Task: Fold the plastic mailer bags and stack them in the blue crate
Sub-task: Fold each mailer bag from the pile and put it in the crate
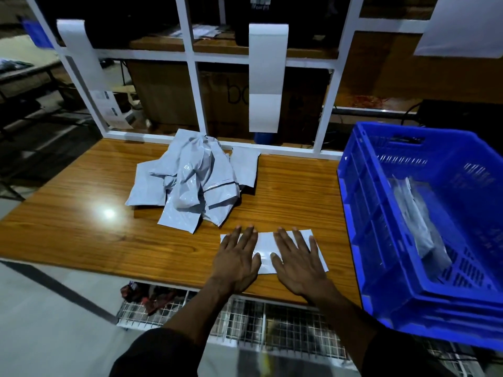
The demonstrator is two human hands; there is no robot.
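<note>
Both hands, left (236, 259) and right (298, 261), lie flat with fingers straight, pressing our mailer bag (265, 247) onto the bench (81, 235); its long axis runs left-right, and the blue crate (362, 213) stands just beside our right hand.

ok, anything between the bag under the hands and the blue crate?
Nothing visible. The flat mailer bag lies under both the left hand and right hand; only bare table separates it from the blue crate, whose near wall it must clear.

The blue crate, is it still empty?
No: the blue crate already holds a few folded mailer bags lying against its floor.
</note>
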